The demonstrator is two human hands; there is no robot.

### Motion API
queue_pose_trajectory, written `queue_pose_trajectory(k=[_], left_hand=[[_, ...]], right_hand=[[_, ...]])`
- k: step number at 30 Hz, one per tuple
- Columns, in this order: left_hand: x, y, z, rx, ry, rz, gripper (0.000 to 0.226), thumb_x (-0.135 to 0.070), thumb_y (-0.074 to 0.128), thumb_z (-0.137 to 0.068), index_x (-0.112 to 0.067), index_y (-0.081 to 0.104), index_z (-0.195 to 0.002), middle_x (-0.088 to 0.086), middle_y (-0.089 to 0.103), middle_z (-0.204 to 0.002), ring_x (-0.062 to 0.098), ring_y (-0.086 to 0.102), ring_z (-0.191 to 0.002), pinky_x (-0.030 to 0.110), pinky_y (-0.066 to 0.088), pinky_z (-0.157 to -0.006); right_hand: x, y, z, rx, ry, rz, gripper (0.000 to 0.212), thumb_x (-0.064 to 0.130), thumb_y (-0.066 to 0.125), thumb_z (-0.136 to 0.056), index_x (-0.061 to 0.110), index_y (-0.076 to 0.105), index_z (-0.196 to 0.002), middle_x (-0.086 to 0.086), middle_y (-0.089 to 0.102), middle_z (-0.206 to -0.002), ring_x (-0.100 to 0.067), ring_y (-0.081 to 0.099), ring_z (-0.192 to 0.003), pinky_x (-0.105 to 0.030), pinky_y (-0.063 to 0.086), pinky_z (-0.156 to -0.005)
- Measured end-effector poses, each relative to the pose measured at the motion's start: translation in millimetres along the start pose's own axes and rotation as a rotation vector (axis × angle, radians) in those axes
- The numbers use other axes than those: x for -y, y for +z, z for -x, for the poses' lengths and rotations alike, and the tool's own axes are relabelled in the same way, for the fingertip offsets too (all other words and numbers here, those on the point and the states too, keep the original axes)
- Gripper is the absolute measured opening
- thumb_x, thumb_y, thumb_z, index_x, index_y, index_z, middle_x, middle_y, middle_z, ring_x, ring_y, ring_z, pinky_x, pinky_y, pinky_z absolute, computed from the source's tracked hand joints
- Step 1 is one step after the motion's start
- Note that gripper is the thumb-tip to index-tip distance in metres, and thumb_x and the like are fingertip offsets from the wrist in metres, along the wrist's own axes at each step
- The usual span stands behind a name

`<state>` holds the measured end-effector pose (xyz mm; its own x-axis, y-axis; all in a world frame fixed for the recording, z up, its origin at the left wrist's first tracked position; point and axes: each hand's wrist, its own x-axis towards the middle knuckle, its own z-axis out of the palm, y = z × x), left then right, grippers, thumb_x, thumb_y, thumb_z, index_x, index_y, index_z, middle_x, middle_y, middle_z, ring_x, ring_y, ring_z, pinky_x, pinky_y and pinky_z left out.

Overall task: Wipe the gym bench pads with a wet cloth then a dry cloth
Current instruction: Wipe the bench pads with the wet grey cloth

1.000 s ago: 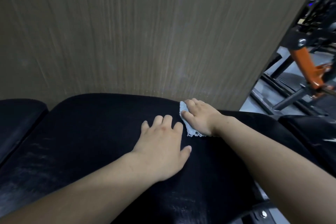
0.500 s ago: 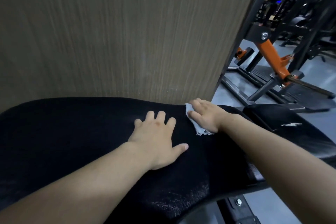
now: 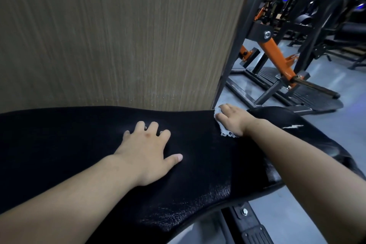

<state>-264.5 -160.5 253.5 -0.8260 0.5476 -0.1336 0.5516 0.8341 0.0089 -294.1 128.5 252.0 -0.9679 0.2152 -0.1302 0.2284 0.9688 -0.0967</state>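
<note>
Now the left hand [image 3: 147,150] lies flat, fingers spread, on the bench pad [image 3: 59,144]. The right hand [image 3: 233,120], fingers straight, presses a pale cloth [image 3: 225,133] at its far edge.

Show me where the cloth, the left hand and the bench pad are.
cloth [image 3: 226,132]: head view, frayed lower edge.
left hand [image 3: 147,150]: head view, back of the hand.
bench pad [image 3: 59,144]: head view, bare top surface.
</note>
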Motion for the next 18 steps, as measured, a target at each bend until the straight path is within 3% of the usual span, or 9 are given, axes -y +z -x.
queue_pose_trajectory(k=[7,11,14,18], left_hand=[[0,0,-6,0.046,-0.002,-0.035,0.069,-0.077,0.024,-0.089,-0.029,0.035,-0.136,0.002,0.032,-0.138,0.028,0.029,-0.125,0.052,0.040,-0.102],[-3,-1,-9,0.072,-0.005,-0.048,0.069,-0.075,0.026,-0.090,-0.027,0.034,-0.139,0.003,0.030,-0.139,0.029,0.028,-0.126,0.052,0.041,-0.099],[-5,-4,-9,0.088,-0.005,-0.056,0.067,-0.073,0.026,-0.092,-0.026,0.032,-0.140,0.003,0.029,-0.139,0.029,0.026,-0.126,0.052,0.041,-0.099],[-7,-8,-8,0.109,-0.013,-0.062,0.066,-0.071,0.026,-0.094,-0.025,0.032,-0.141,0.004,0.029,-0.139,0.030,0.025,-0.128,0.056,0.040,-0.101]], right_hand=[[-5,5,15,-0.054,0.141,-0.126,0.022,0.029,0.026,-0.101,0.016,0.040,-0.091,-0.013,0.044,-0.100,-0.032,0.040,-0.102,-0.044,0.036,-0.092],[-18,15,23,-0.034,0.178,-0.064,0.069,0.057,0.010,-0.079,0.009,0.047,-0.111,-0.020,0.046,-0.108,-0.039,0.044,-0.107,-0.040,0.032,-0.084],[-20,18,42,-0.074,0.262,-0.111,0.062,0.049,0.023,-0.096,0.002,0.039,-0.133,-0.028,0.044,-0.128,-0.041,0.043,-0.117,-0.044,0.034,-0.095],[-21,25,69,-0.090,0.263,-0.103,0.069,0.044,0.015,-0.097,-0.004,0.029,-0.145,-0.029,0.034,-0.143,-0.042,0.038,-0.121,-0.042,0.030,-0.100]])
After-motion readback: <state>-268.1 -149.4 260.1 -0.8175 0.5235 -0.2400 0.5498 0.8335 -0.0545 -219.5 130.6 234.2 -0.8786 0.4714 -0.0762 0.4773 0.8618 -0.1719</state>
